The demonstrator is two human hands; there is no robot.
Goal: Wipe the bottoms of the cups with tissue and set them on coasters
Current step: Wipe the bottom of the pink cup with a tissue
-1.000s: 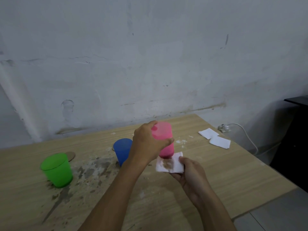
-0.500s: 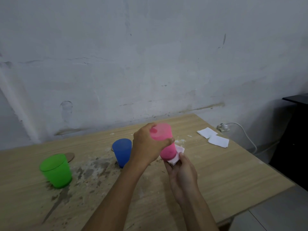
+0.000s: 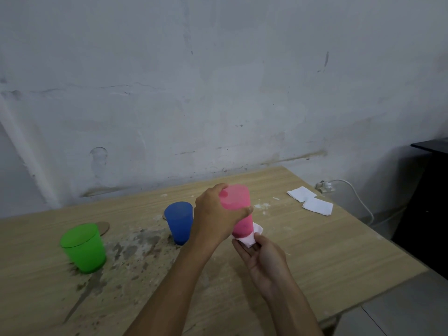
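The left hand (image 3: 215,217) gripped the pink cup (image 3: 238,209) above the table (image 3: 315,258) — the right hand (image 3: 264,258) pressed a folded tissue (image 3: 249,236) against its bottom. Left of them stood a blue cup (image 3: 179,221) and, farther left, a green cup (image 3: 83,247) — spare tissues (image 3: 310,201) lay far right.

A wooden table (image 3: 327,258) stands against a stained, cracked white wall (image 3: 218,93). Dark grime and smears (image 3: 135,248) spread over the table's left half, trailing toward its near edge. Off the far right corner, a white plug and cable (image 3: 349,190) run down along the wall. Black furniture (image 3: 429,190) stands beyond the right edge, over a grey floor (image 3: 400,311).
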